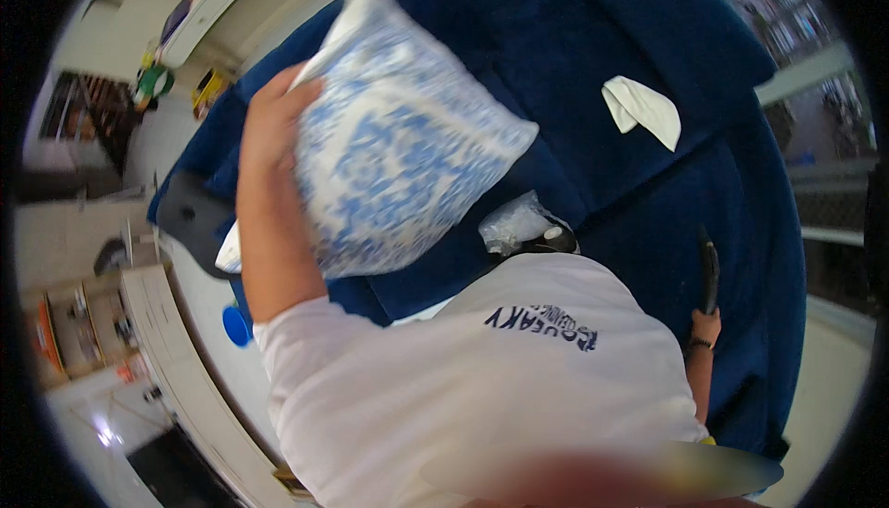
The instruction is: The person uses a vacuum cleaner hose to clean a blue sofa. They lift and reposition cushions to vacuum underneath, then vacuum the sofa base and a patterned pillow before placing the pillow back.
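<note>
At the left, my left hand [281, 112] grips the side edge of a white cushion [403, 161] with a blue floral pattern, holding it tilted over a dark blue velvet sofa [576, 29]. Far to the right, my right hand [706, 327] is closed around a slim black tool [709, 275], whose kind I cannot tell. A folded white cloth [646, 111] lies on the sofa at the upper right. Close to my shirt front is a crumpled clear plastic bag [517, 222], with a black object [561, 238] beside it, partly hidden by my body.
A dark grey flat piece with a hole [198, 223] stands by the sofa's left edge, near a round blue container [237, 326]. A long pale drawer cabinet [187, 369] runs along the lower left. Beyond the sofa's right side is a window frame [809, 74].
</note>
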`<state>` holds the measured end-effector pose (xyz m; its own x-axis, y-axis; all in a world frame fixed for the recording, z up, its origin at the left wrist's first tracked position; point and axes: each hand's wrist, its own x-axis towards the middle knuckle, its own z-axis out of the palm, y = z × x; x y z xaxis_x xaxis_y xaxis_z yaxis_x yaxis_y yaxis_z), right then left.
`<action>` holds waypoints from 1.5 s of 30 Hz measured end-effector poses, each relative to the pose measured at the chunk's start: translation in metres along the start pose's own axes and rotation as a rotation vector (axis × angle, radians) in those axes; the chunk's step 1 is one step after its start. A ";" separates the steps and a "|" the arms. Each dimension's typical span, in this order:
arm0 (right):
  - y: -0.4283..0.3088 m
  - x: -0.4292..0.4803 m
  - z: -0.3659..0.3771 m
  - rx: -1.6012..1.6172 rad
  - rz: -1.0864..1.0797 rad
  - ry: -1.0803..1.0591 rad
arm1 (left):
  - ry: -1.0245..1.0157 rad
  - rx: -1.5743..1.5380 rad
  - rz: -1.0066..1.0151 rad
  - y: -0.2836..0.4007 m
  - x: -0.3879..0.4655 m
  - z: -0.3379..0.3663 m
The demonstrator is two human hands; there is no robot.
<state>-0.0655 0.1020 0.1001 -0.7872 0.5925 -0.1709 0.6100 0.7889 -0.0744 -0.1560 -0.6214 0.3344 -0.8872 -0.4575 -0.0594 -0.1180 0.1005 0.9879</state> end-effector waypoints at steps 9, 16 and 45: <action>0.014 -0.054 -0.030 -0.019 0.223 -0.075 | 0.384 1.362 -0.085 -0.141 0.042 -0.056; 0.000 -0.093 -0.066 0.123 0.277 -0.080 | -0.086 1.691 0.262 -0.157 -0.002 0.035; 0.076 -0.040 -0.068 0.365 0.270 -0.172 | -0.351 1.426 0.655 -0.072 0.081 0.463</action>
<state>0.0066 0.1491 0.1678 -0.5885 0.7087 -0.3891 0.8068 0.4837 -0.3391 -0.4261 -0.2567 0.1919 -0.9794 0.1882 0.0728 0.1836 0.9808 -0.0653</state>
